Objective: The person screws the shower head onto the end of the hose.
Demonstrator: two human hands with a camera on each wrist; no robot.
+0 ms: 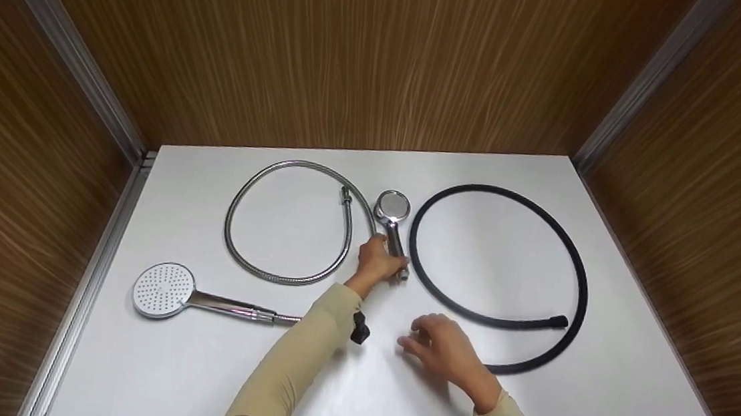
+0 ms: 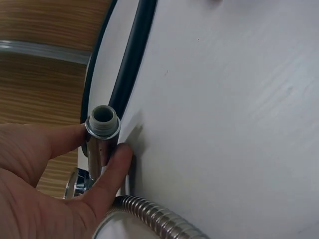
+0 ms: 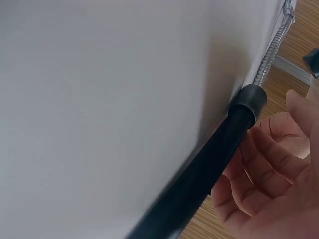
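My left hand (image 1: 378, 262) pinches the lower handle of a small chrome shower head (image 1: 393, 205) between thumb and fingers. In the left wrist view, the handle's threaded open end (image 2: 104, 119) points toward the camera. Its round head lies at the far end. A metal shower hose (image 1: 229, 216) passes close by that hand. Nearer the front, my right hand (image 1: 455, 356) hovers with its fingers loosely bent and nothing between them. One end of a black hose (image 3: 249, 99) shows beside those fingers in the right wrist view.
A large chrome shower head (image 1: 163, 289) with a white face lies at the left; its metal hose runs behind my left forearm. The black hose's loop (image 1: 581, 287) spreads over the right side. Wood-grained panels (image 1: 370, 60) enclose the white table (image 1: 175, 218) at the back and sides.
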